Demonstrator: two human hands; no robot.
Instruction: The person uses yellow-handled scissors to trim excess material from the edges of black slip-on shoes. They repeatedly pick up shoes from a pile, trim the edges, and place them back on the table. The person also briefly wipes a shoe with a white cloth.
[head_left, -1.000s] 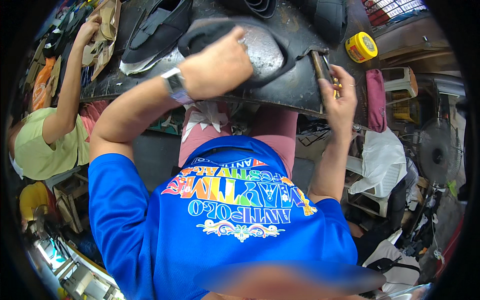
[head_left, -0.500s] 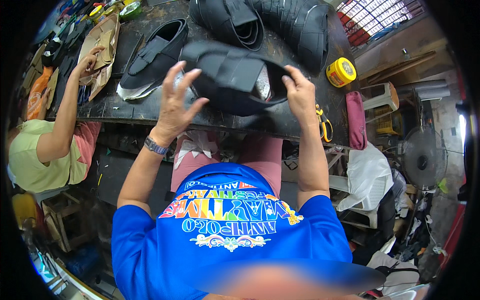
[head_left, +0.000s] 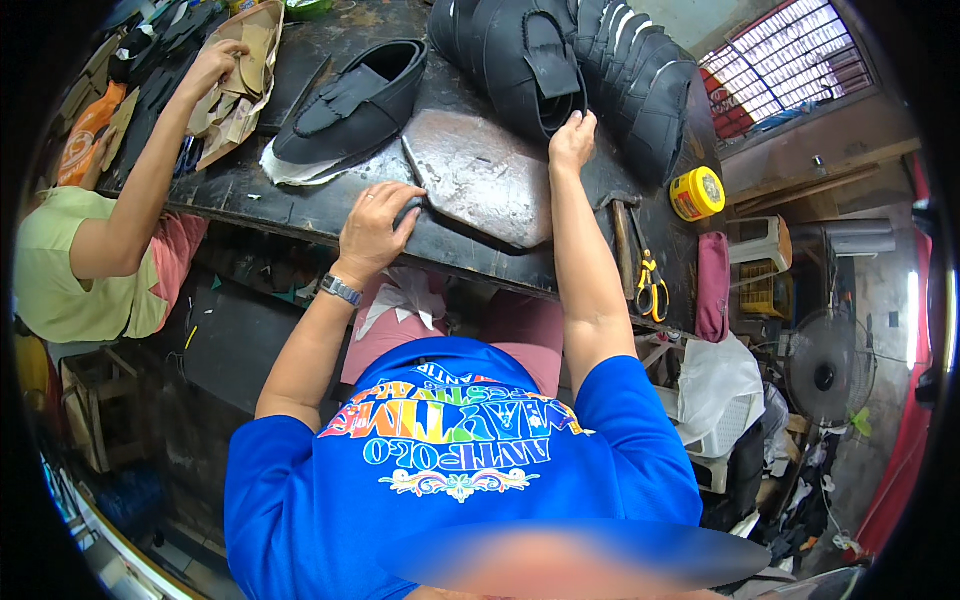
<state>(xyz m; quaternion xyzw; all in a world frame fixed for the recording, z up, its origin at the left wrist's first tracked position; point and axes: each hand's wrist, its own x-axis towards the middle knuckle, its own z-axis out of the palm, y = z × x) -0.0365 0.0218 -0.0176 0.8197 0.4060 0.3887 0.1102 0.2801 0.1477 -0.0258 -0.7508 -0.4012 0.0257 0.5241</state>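
My right hand (head_left: 573, 142) reaches to the back of the bench, fingers closed on the near rim of a black shoe upper (head_left: 525, 60). That upper has a strap across its front and lies against other black uppers. My left hand (head_left: 380, 228) rests at the bench's front edge with its fingers curled over a small dark lump (head_left: 407, 210) that I cannot make out. Between my hands lies a worn grey slab (head_left: 480, 175). Another black shoe upper (head_left: 350, 112) with a white lining edge sits left of the slab.
A row of nested black uppers (head_left: 640, 90) lies at the back right. Near the right edge are a hammer (head_left: 624, 245), yellow-handled scissors (head_left: 650, 285), a yellow tub (head_left: 697, 193) and a maroon pouch (head_left: 712, 288). At left, a co-worker's hand (head_left: 215, 65) touches brown pieces in a tray.
The black upper held between both hands is now at the back with my right hand on it, baring the slab. My left hand has lowered to the bench edge and curled. The view has shifted.
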